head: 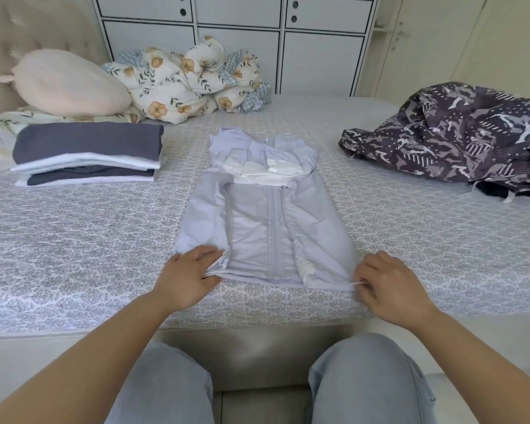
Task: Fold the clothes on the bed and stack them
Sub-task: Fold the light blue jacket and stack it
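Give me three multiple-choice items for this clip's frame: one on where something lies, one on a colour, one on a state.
1. Where is the stack of folded clothes relative to the pale lilac zip jacket?
A. To its left on the bed
B. To its right on the bed
C. On top of it

2. What colour is the top garment of that stack?
A. White
B. Dark grey-blue
C. Floral

3. How does the jacket lie?
A. Crumpled in a heap
B. Hanging off the bed
C. Flat, zipper up, sleeves folded inward

Answers:
1 A, the stack sits left of the jacket, near the pink pillow.
2 B, a dark grey-blue piece tops it, with white layers beneath.
3 C, it is spread flat, and the left hand and right hand grip its bottom hem corners.
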